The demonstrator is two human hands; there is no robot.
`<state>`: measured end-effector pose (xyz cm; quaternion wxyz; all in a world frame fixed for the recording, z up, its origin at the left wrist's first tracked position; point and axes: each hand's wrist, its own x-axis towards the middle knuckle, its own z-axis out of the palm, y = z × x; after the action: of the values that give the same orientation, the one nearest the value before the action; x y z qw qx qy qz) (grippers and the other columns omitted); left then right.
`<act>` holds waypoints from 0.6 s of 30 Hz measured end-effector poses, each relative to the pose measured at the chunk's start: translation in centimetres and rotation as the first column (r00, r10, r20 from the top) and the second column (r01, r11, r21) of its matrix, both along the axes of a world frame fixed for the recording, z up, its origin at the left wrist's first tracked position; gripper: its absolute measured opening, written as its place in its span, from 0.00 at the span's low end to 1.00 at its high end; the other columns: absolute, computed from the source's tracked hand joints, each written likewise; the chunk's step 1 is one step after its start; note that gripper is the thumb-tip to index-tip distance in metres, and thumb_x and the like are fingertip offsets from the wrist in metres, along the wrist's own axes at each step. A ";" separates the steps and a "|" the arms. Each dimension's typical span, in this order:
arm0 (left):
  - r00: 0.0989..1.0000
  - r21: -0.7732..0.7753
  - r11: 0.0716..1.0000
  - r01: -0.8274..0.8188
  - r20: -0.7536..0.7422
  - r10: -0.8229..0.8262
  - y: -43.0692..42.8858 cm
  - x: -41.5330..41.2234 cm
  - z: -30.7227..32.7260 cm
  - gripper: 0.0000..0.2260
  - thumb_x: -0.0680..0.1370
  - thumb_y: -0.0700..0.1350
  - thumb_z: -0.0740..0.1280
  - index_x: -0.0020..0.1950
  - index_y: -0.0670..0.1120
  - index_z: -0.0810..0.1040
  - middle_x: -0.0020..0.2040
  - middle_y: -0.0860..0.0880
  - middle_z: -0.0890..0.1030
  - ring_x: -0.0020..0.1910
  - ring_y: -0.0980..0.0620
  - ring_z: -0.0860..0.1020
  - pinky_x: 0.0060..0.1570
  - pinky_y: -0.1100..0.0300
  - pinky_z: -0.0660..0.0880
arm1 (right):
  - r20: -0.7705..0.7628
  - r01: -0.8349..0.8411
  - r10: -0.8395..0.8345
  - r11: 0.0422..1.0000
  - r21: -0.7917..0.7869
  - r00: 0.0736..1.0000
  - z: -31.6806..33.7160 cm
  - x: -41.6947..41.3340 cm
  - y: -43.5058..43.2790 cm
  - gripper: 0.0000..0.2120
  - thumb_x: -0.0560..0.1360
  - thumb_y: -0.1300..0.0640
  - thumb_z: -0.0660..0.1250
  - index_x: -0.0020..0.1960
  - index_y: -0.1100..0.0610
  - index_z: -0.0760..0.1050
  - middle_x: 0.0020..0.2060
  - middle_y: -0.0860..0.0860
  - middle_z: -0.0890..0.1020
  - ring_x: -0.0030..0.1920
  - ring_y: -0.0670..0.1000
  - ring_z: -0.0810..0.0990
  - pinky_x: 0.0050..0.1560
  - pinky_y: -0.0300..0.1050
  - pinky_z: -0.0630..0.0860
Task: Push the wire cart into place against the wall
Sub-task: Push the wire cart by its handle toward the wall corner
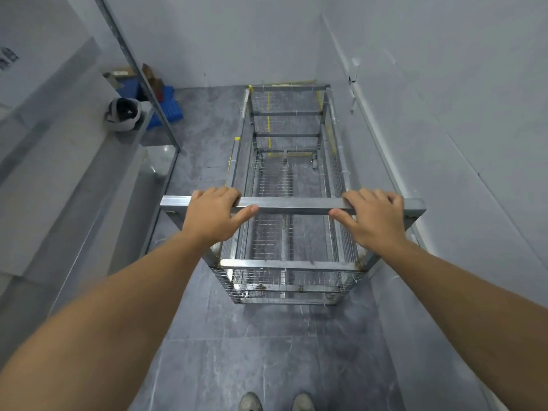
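Wire cart [286, 185] sits lengthwise along the right wall [444, 114], far end nearly at the back wall [225, 40]. Left hand [214, 213] and right hand [374, 219] each have a closed grip on the handle bar [292, 204]. Risk I'd guess: an uneven shove swings it, scraping the right wall or pinching the right knuckles.

Grey tile floor [267, 351], white walls [444, 84], glass partition [139, 93] on left.

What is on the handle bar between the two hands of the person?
Nothing: in the head view the handle bar of the wire cart is bare metal between the left hand and the right hand.
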<state>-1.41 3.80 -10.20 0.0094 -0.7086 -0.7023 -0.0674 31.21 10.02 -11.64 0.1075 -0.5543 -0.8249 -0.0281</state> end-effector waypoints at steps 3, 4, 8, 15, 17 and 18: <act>1.000 0.003 1.000 -0.011 0.001 0.011 1.0 0.4 0.1 0.29 0.74 0.72 0.47 0.51 0.50 0.75 0.47 0.53 0.78 0.48 0.50 0.73 0.53 0.52 0.62 | 0.010 0.002 -0.002 1.000 -0.003 1.000 0.2 0.2 1.1 0.26 0.75 0.28 0.47 0.53 0.45 0.72 0.46 0.44 0.77 0.49 0.51 0.73 0.54 0.54 0.62; 1.000 0.005 1.000 -0.009 0.000 0.009 1.3 0.4 0.0 0.29 0.74 0.72 0.46 0.50 0.51 0.74 0.46 0.53 0.78 0.47 0.51 0.72 0.53 0.52 0.62 | 0.012 0.004 -0.004 1.000 -0.002 1.000 0.2 0.1 1.3 0.26 0.75 0.28 0.47 0.53 0.45 0.72 0.46 0.44 0.77 0.49 0.51 0.73 0.55 0.54 0.62; 1.000 0.000 1.000 0.004 -0.002 -0.004 2.5 -0.5 -0.1 0.27 0.75 0.71 0.48 0.48 0.51 0.73 0.45 0.53 0.76 0.47 0.50 0.72 0.53 0.52 0.62 | 0.022 0.004 -0.004 1.000 -0.004 1.000 0.1 -0.5 2.3 0.26 0.75 0.28 0.47 0.54 0.45 0.72 0.47 0.44 0.77 0.50 0.51 0.72 0.54 0.54 0.61; 1.000 0.008 1.000 0.006 -0.002 -0.006 5.7 -2.4 -0.2 0.30 0.73 0.73 0.45 0.48 0.51 0.73 0.45 0.53 0.76 0.47 0.50 0.72 0.53 0.52 0.63 | 0.009 0.003 -0.002 1.000 -0.007 1.000 0.2 -2.3 5.1 0.28 0.75 0.28 0.46 0.56 0.45 0.73 0.46 0.44 0.77 0.49 0.51 0.73 0.54 0.53 0.60; 1.000 0.001 1.000 0.021 -0.005 -0.021 7.0 -2.8 -0.2 0.31 0.73 0.74 0.43 0.48 0.51 0.73 0.44 0.54 0.76 0.46 0.51 0.71 0.51 0.53 0.61 | -0.003 0.004 -0.004 1.000 -0.029 1.000 0.4 -2.6 6.3 0.28 0.74 0.27 0.45 0.57 0.44 0.73 0.46 0.43 0.77 0.50 0.51 0.73 0.55 0.53 0.59; 1.000 -0.007 1.000 0.028 -0.002 -0.028 7.7 -3.0 -0.2 0.31 0.73 0.74 0.43 0.48 0.51 0.72 0.44 0.54 0.76 0.45 0.51 0.70 0.50 0.54 0.60 | -0.011 0.010 -0.010 0.999 -0.044 1.000 0.5 -2.8 6.9 0.28 0.74 0.27 0.45 0.56 0.44 0.72 0.46 0.42 0.77 0.50 0.51 0.73 0.55 0.52 0.59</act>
<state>-4.38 11.50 -10.37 0.0069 -0.7185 -0.6925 -0.0644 28.45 16.92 -11.12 0.0996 -0.5608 -0.8219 -0.0076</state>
